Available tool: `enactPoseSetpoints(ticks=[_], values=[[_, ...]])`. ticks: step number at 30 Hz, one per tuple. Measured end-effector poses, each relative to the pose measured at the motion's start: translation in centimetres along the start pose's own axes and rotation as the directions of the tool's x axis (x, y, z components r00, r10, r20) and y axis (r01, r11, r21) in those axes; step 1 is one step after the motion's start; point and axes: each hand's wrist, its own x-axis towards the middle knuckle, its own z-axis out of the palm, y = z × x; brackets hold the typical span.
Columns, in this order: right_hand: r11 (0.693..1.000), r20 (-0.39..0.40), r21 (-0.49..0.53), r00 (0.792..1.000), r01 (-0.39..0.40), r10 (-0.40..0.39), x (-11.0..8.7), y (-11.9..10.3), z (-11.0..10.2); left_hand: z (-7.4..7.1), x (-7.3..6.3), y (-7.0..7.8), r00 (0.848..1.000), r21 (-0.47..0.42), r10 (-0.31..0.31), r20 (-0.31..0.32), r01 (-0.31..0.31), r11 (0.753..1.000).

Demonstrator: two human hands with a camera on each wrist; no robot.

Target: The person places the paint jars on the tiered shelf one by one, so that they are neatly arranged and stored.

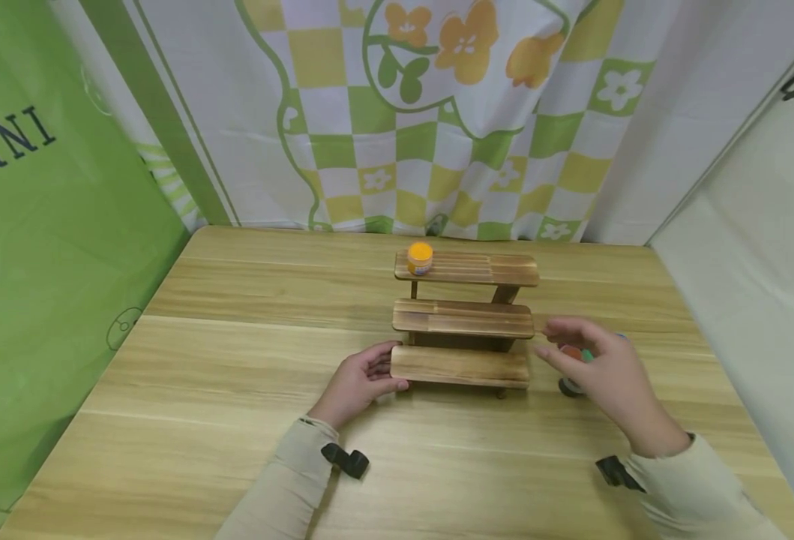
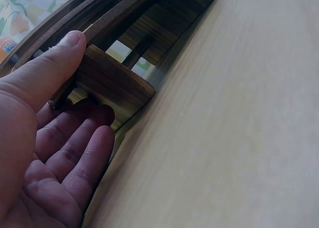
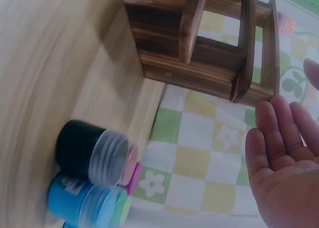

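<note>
A dark-brown wooden three-step stand (image 1: 460, 365) stands on the table. At the left end of its lowest step my left hand (image 1: 358, 382) grips the board, thumb along the front edge and fingers around the side; the left wrist view shows the thumb (image 2: 70, 43) against the wood. My right hand (image 1: 606, 367) is raised just right of the stand, fingers extended, thumb apart, nothing between them. An orange-lidded jar (image 1: 420, 257) sits at the left of the top step. Beneath the right hand, a black jar (image 3: 79, 145) and a blue jar (image 3: 67, 198) appear in the right wrist view.
The wooden table (image 1: 235, 360) ends at a checkered, flowered curtain (image 1: 417, 150) behind the stand. A green cloth (image 1: 52, 225) hangs on the left and a pale one (image 1: 761, 262) on the right. A magenta item (image 3: 133, 179) shows beside the jars.
</note>
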Motion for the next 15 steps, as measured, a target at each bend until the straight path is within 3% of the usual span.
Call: enactPoseSetpoints(ticks=[10,15], values=[[0.998,0.001,0.044,0.999,-0.054,0.054,-1.1,1.7,-1.3,0.0,0.1,-0.4,1.000,0.005,0.011,-0.002,-0.011,1.000],[0.995,0.011,0.013,0.995,-0.099,0.099,-1.6,2.6,-1.9,0.0,0.1,-0.4,1.000,0.001,0.028,0.001,-0.028,1.000]])
